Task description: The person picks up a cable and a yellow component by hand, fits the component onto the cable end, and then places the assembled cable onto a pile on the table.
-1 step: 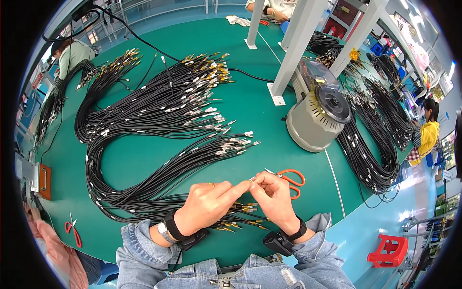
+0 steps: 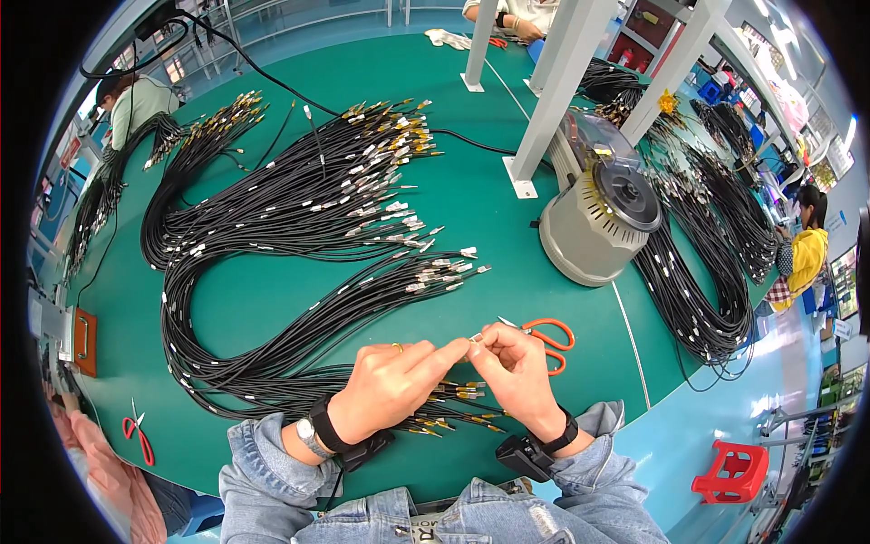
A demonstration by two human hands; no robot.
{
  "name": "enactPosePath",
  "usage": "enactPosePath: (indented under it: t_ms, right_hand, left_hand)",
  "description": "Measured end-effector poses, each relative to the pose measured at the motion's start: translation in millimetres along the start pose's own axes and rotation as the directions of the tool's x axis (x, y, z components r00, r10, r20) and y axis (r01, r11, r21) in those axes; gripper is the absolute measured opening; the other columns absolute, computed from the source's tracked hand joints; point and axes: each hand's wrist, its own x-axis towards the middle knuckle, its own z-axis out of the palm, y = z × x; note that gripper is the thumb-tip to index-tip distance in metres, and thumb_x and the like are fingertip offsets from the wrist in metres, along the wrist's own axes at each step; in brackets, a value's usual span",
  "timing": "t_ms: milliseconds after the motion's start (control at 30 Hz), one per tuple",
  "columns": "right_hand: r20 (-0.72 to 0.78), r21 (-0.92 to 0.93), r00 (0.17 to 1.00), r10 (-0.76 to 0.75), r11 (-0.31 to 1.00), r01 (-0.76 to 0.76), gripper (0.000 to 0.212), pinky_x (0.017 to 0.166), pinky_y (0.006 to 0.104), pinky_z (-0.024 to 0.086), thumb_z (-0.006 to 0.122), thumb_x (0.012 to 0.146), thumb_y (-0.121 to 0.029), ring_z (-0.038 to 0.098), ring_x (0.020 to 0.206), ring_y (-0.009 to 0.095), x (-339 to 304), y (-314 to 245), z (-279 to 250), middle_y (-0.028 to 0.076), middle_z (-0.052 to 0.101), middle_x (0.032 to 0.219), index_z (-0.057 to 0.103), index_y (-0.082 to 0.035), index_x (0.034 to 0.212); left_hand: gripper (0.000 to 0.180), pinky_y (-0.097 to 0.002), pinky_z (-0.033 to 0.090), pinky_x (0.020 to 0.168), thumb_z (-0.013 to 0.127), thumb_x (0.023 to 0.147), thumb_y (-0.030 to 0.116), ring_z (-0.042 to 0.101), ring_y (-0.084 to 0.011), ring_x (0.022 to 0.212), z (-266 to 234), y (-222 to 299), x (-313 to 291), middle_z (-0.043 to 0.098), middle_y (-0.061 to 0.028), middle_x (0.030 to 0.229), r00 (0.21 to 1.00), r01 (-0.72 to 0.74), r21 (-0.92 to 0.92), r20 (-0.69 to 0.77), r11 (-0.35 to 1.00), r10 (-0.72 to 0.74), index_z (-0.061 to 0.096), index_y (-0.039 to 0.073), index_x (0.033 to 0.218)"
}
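Observation:
My left hand (image 2: 390, 388) and my right hand (image 2: 521, 367) meet over the green table (image 2: 408, 331), fingertips pinched together. Between them is a small white label-like piece (image 2: 475, 338); whether it sits on a cable is hidden by my fingers. Under and beside my left hand, black cables (image 2: 263, 349) curve round in a U, their lower ends tipped with yellowish metal connectors (image 2: 467, 392). The upper ends, with white tags and metal connectors (image 2: 444, 272), lie ahead of my hands. Just past my right hand lie orange-handled scissors (image 2: 555, 335), partly covered by it.
A larger bundle of black cables (image 2: 281, 195) lies farther left. A grey round machine (image 2: 594, 231) stands beside white metal posts (image 2: 544, 118). More cables (image 2: 702, 281) hang at the right edge. Red scissors (image 2: 139, 440) lie near left; a red stool (image 2: 732, 471) stands on the floor. Other people sit around.

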Motion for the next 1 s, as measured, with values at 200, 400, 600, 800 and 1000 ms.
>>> enactPosePath:
  t_ms: [200, 400, 600, 800, 1000]
  right_hand:
    - [0.072, -0.031, 0.997, -0.012, 0.999, 0.014, 0.004, 0.063, 0.0205, 0.039, 0.058, 0.082, -0.001, 0.049, 0.071, 0.006, -0.8, -4.6, -3.7, 0.000, 0.053, 0.079, 0.056, 0.001, 0.080]
    - [0.091, -0.036, 0.996, 0.023, 0.999, -0.020, 0.003, 0.065, 0.0217, 0.040, 0.058, 0.082, -0.001, 0.050, 0.074, 0.008, -1.4, -6.0, -3.0, 0.002, 0.053, 0.081, 0.057, 0.001, 0.082]
    - [0.094, -0.034, 0.995, 0.020, 0.999, -0.017, 0.004, 0.066, 0.0220, 0.040, 0.058, 0.082, -0.002, 0.051, 0.074, 0.007, -2.2, -6.6, -3.1, 0.001, 0.053, 0.081, 0.057, 0.001, 0.083]
    - [0.105, -0.037, 0.993, 0.047, 0.998, -0.043, 0.006, 0.068, 0.0215, 0.042, 0.059, 0.084, -0.004, 0.051, 0.076, 0.006, -1.2, -4.9, -1.9, 0.001, 0.054, 0.083, 0.058, 0.002, 0.087]
    - [0.108, -0.026, 0.991, 0.079, 0.997, -0.077, 0.008, 0.070, 0.0209, 0.043, 0.058, 0.085, -0.004, 0.054, 0.079, 0.007, -0.6, -2.2, -0.7, 0.001, 0.056, 0.086, 0.057, 0.002, 0.089]
  left_hand:
    - [0.034, -0.0268, 0.034, 0.036, 0.066, 0.069, -0.001, 0.047, -0.0149, 0.038, 1.5, 0.3, 0.8, 0.052, -0.0013, 0.053, 0.992, 0.103, -0.084, -0.059, 0.991, -0.108, 0.060, 0.006, 0.102]
    - [0.027, -0.0243, 0.034, 0.037, 0.065, 0.072, -0.001, 0.047, -0.0122, 0.039, 2.8, 3.0, 1.5, 0.056, -0.0036, 0.056, 0.968, 0.210, -0.258, -0.080, 0.943, -0.237, 0.062, 0.005, 0.098]
    - [0.020, -0.0212, 0.030, 0.039, 0.063, 0.078, 0.000, 0.041, -0.0034, 0.043, -1.6, 5.8, 1.6, 0.053, -0.0006, 0.054, 0.900, 0.421, -0.462, 0.107, 0.781, -0.422, 0.061, 0.001, 0.098]
    - [0.016, -0.0190, 0.027, 0.043, 0.059, 0.082, 0.002, 0.037, -0.0004, 0.048, -10.9, 1.6, 5.9, 0.047, 0.0050, 0.055, 0.765, 0.617, -0.668, 0.383, 0.417, -0.517, 0.059, -0.001, 0.098]
    - [0.014, -0.0181, 0.026, 0.046, 0.057, 0.084, 0.003, 0.035, -0.0005, 0.051, -15.3, -0.8, 9.1, 0.046, 0.0064, 0.057, 0.671, 0.692, -0.702, 0.540, 0.167, -0.508, 0.057, -0.001, 0.097]
